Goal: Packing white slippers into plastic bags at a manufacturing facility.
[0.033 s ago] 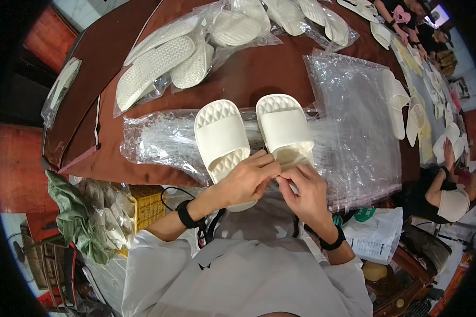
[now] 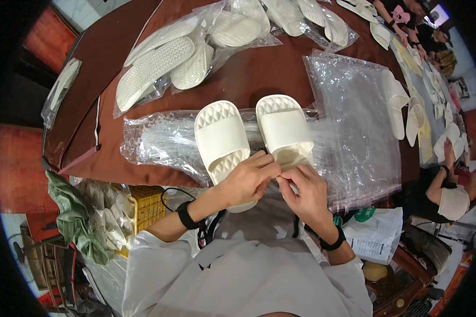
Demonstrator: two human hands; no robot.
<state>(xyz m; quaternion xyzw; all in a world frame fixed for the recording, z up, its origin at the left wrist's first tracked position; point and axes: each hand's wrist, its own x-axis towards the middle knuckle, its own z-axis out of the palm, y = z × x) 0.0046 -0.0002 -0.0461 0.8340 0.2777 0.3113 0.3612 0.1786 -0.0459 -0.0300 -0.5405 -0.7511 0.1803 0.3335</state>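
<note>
Two white slide slippers lie side by side in front of me, toes pointing away: the left slipper point(image 2: 222, 132) and the right slipper point(image 2: 285, 127). Over the heel end of the right slipper, my left hand point(image 2: 254, 174) and my right hand point(image 2: 303, 190) meet with fingertips pinched together. Whatever they pinch is too small to make out. My left wrist crosses above the heel of the left slipper and hides part of it. Beneath the slippers is a clear plastic bag point(image 2: 166, 140) full of thin clear strips.
A pile of clear bags point(image 2: 354, 116) lies at right on the brown tablecloth point(image 2: 248, 68). Bagged white slippers point(image 2: 156, 71) line the far side. Loose slippers point(image 2: 415, 119) sit farther right, near other people. A yellow crate point(image 2: 148, 206) stands below the table's left edge.
</note>
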